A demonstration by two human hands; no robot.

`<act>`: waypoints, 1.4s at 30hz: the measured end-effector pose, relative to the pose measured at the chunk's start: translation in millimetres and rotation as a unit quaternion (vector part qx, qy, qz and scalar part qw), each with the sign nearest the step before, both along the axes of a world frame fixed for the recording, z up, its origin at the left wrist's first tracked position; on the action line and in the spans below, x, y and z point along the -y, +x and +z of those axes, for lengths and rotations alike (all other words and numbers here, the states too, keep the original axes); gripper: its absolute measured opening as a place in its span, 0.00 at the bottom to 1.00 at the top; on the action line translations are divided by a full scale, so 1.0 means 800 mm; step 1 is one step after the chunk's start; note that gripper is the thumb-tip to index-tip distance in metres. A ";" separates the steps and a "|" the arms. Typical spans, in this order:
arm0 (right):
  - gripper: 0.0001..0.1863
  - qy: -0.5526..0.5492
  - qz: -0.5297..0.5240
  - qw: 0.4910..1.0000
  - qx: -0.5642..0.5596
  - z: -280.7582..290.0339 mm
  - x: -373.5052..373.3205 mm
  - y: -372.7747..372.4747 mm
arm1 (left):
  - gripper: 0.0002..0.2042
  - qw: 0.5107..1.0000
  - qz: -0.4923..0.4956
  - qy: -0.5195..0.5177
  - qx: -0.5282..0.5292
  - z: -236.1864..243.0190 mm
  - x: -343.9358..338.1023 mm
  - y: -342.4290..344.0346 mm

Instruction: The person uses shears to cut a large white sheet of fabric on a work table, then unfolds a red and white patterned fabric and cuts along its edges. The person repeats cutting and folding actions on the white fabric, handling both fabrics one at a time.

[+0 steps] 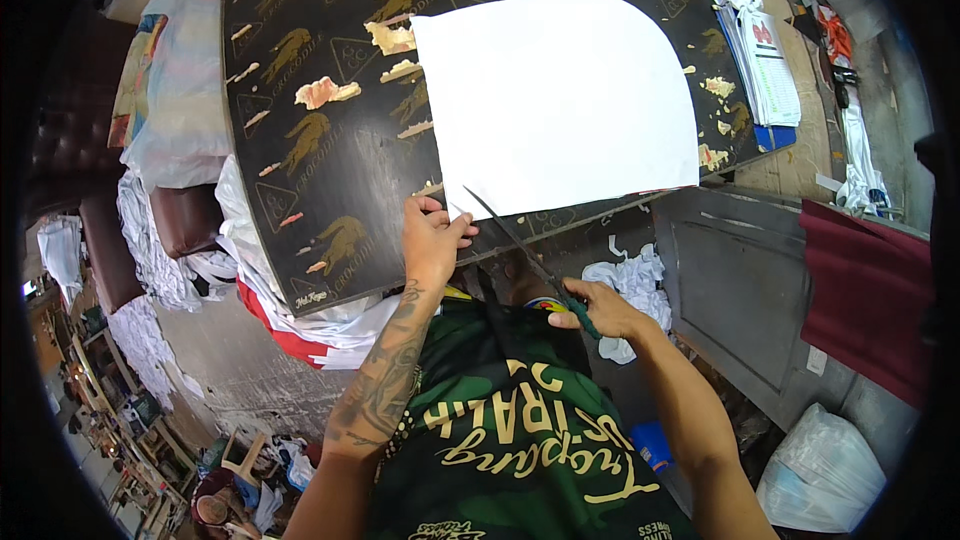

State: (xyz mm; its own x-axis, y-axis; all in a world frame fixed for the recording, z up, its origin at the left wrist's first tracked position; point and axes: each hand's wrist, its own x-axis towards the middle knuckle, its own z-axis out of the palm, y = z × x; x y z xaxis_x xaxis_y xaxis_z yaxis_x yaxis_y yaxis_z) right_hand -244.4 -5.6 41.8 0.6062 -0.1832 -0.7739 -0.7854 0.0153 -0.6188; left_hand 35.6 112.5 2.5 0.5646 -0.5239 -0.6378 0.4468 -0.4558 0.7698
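Observation:
A white sheet with one rounded corner lies near the front edge of the dark, worn work board. My left hand pinches the sheet’s near-left corner between thumb and fingers. My right hand grips large scissors with green-wrapped handles, low beyond the board’s edge. Their long dark blades reach up diagonally over that same corner, the tip lying over the white sheet just right of my left fingers. Whether the blades are parted is hard to make out.
Folded cloths lie left of the board, stacked papers on its right. Crumpled white scraps are below the front edge. A grey panel with maroon cloth and a stuffed plastic bag stand at right.

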 end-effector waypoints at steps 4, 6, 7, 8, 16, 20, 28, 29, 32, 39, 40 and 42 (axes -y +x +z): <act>0.38 -0.001 0.019 1.000 -0.005 -0.009 0.014 0.019 | 0.20 1.000 0.018 -0.004 -0.019 0.003 0.001 0.000; 0.38 -0.028 0.053 0.998 -0.030 -0.011 0.018 0.026 | 0.20 0.999 0.028 -0.003 -0.018 0.006 0.002 -0.001; 0.38 -0.022 0.045 0.998 -0.027 -0.011 0.018 0.029 | 0.20 1.000 0.025 -0.003 -0.018 0.008 0.001 -0.001; 0.38 -0.027 0.039 0.999 -0.026 -0.011 0.019 0.030 | 0.20 1.000 0.024 0.005 -0.014 0.009 0.001 -0.001; 0.35 0.027 -0.009 0.998 -0.051 -0.007 0.013 0.032 | 0.19 0.999 0.032 0.006 -0.012 0.001 0.003 -0.009; 0.36 0.014 0.001 0.996 -0.084 0.010 0.014 0.036 | 0.20 0.992 0.063 -0.066 -0.089 0.013 -0.005 0.011; 0.31 0.083 -0.138 0.971 -0.177 0.061 -0.086 0.012 | 0.13 0.866 -0.158 -0.064 0.471 0.034 0.018 0.135; 0.29 0.087 -0.189 0.972 -0.114 0.059 -0.112 0.018 | 0.13 0.820 -0.211 -0.115 0.519 0.027 0.030 0.142; 0.24 0.139 -0.343 0.929 -0.026 0.048 -0.180 0.054 | 0.10 0.748 -0.348 -0.120 0.553 0.003 0.057 0.157; 0.24 0.065 -0.461 0.885 0.025 0.009 -0.248 0.219 | 0.15 0.711 -0.360 -0.093 0.596 -0.028 0.056 0.164; 0.24 0.081 -0.469 0.879 0.007 0.007 -0.253 0.236 | 0.15 0.706 -0.360 -0.095 0.602 -0.029 0.056 0.164; 0.22 0.097 -0.507 0.856 0.035 0.004 -0.260 0.261 | 0.16 0.702 -0.363 -0.096 0.605 -0.031 0.057 0.164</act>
State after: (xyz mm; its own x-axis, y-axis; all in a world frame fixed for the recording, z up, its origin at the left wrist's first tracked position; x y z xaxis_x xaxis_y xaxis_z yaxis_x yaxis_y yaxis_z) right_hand -35.5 202.1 45.1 0.2577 -0.5141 -0.8181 -0.2695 0.7749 -0.5718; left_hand 167.0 66.9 -22.3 0.1724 -0.9646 0.1995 -0.8837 -0.0620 0.4640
